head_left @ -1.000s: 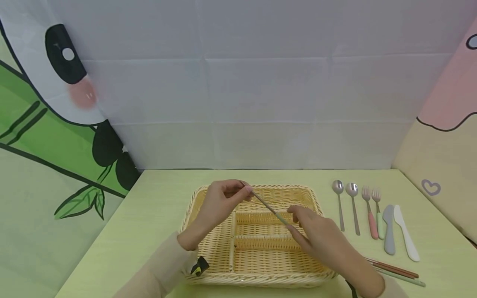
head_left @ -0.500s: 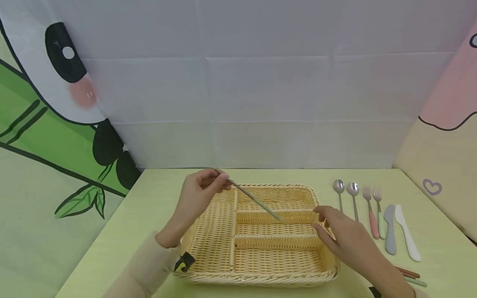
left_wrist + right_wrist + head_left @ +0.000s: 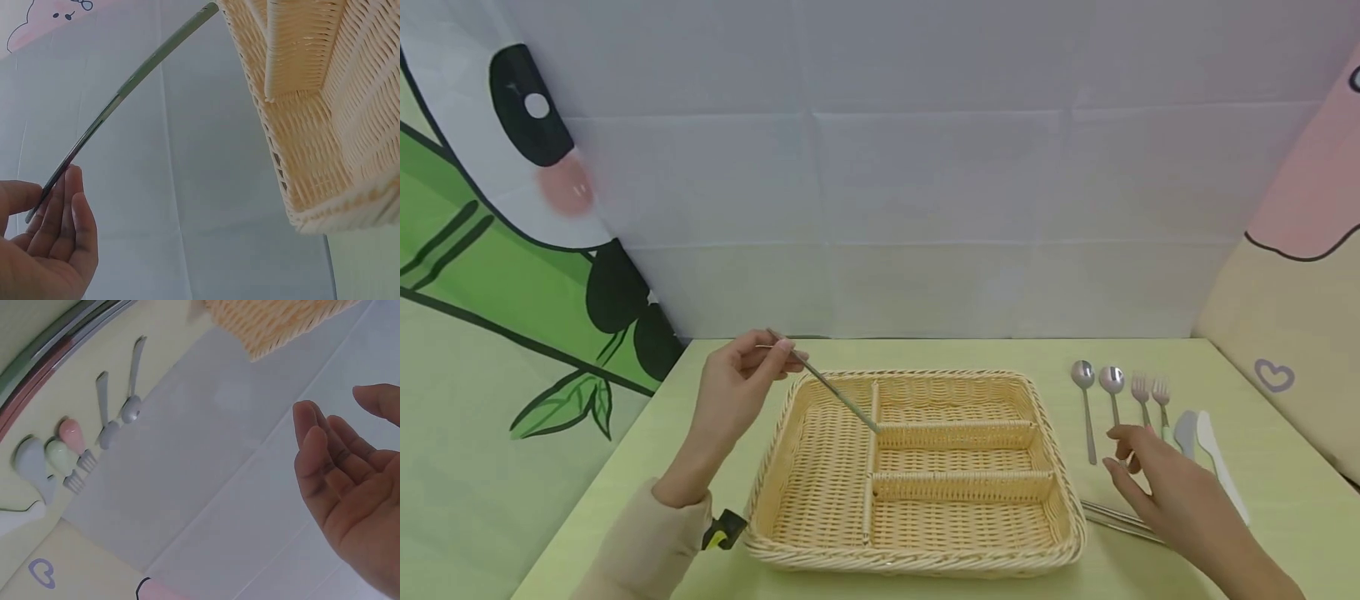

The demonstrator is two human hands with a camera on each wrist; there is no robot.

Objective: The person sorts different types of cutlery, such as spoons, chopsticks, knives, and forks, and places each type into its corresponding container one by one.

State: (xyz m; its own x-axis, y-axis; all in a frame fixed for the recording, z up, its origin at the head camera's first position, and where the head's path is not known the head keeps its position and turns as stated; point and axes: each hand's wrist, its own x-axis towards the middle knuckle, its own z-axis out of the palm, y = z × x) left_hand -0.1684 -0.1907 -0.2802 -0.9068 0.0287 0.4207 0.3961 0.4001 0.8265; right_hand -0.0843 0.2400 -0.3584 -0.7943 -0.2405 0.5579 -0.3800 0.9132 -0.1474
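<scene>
My left hand [image 3: 733,392] pinches a chopstick [image 3: 838,396] by its metal end, between thumb and fingers. In the left wrist view the chopstick [image 3: 119,97] shows a green handle half, slanting up toward the basket. Its green end is over the left part of the wicker basket [image 3: 917,567], near the long divider. My right hand [image 3: 1183,500] hovers at the right with loosely bent fingers and nothing in them. Beneath and beside it lie more chopsticks [image 3: 1120,518], partly hidden by the hand. The right wrist view shows the thumb apart from the fingers [image 3: 319,459].
Dividers split the basket into one long left compartment and three on the right. On the table's right lie two spoons [image 3: 1084,404], two forks [image 3: 1162,392], a grey knife [image 3: 1185,429] and a white knife [image 3: 1221,467]. A fabric backdrop [image 3: 925,183] stands behind the table.
The right hand has let go of the chopstick's green end and moved right, over the cutlery. My left hand has carried the chopstick left across the basket.
</scene>
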